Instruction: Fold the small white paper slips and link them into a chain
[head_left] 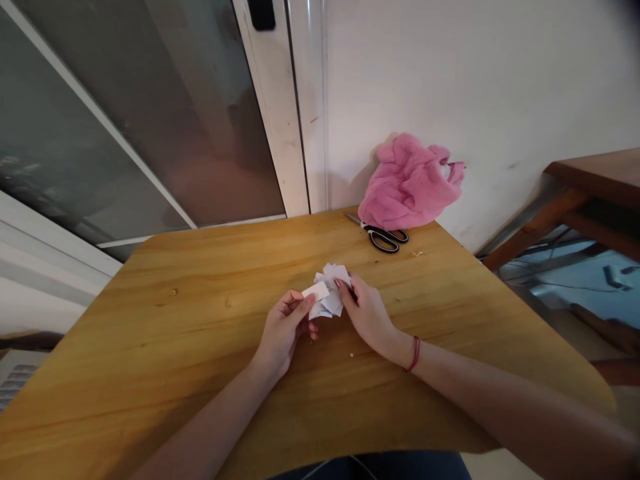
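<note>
The left hand (285, 330) has its thumb pressed flat on a small white slip (317, 291), the index finger bent behind it and the lower fingers curled loosely underneath. The right hand (369, 312) pinches a ragged bunch of white paper pieces (331, 305) between thumb and fingers, and the slip overlaps the bunch's left side, so the two hands nearly meet around the paper. All of it is held above the middle of a yellowish wooden table (215, 347). A thin red bracelet (415, 354) circles the right wrist. Past the hands, toward the far edge, I see black-handled scissors (384, 239) lying with their blades pointing away to the left, and right up against them a fluffy pink cloth (413, 183) heaped at the far right corner, before the pale wall (480, 80). Over to the left, a white-framed door (215, 120) with dark panes stands behind the table.
</note>
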`<state>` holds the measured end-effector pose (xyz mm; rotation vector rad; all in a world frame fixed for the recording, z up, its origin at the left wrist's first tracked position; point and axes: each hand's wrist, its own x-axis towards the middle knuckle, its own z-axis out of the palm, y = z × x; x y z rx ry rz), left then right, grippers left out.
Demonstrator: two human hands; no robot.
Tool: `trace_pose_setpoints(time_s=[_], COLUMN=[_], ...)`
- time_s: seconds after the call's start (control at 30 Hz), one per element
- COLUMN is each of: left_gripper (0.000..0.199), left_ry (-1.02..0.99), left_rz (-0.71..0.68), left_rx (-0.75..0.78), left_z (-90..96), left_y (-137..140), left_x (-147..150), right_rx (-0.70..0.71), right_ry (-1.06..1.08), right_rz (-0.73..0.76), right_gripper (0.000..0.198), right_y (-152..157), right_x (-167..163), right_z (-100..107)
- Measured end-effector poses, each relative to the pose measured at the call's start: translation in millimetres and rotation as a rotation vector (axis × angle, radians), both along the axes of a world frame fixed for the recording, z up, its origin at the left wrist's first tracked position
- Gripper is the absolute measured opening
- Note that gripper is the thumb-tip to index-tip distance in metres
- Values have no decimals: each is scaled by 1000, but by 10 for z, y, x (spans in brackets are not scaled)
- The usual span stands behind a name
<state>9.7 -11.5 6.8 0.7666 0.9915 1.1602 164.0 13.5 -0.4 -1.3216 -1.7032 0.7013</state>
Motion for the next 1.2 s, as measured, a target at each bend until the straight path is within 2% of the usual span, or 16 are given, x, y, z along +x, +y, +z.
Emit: trace_pose_setpoints(time_s=[0.13, 0.27, 0.37, 0.57, 0.77, 0.97, 1.2], left_gripper=[28, 29, 30, 26, 26, 22, 23], left_ry=[170, 139, 114, 212, 173, 46, -19], left_rz=[52, 76, 63, -25, -71, -160, -139], left_rx=[49, 1, -2, 98, 34, -5, 3], left_z=[-12, -17, -15, -47, -58, -34, -65], left_y=[-51, -51, -43, -68, -48, -43, -59], left_x=[38, 58, 53, 51, 44, 53, 63], right_rx=[-3, 20, 22, -10, -32, 11, 18], right_ry=[-7, -9, -28, -12, -12, -55, -113], right_rz=[-16, 0, 23, 47, 66, 46, 58], right_gripper=[25, 26, 27, 26, 25, 24, 22], right_y=[-23, -48, -63, -61, -48, -35, -6], right_x=[-14, -19, -25, -35, -38, -10, 7], right_z=[-3, -5, -5, -13, -13, -26, -34])
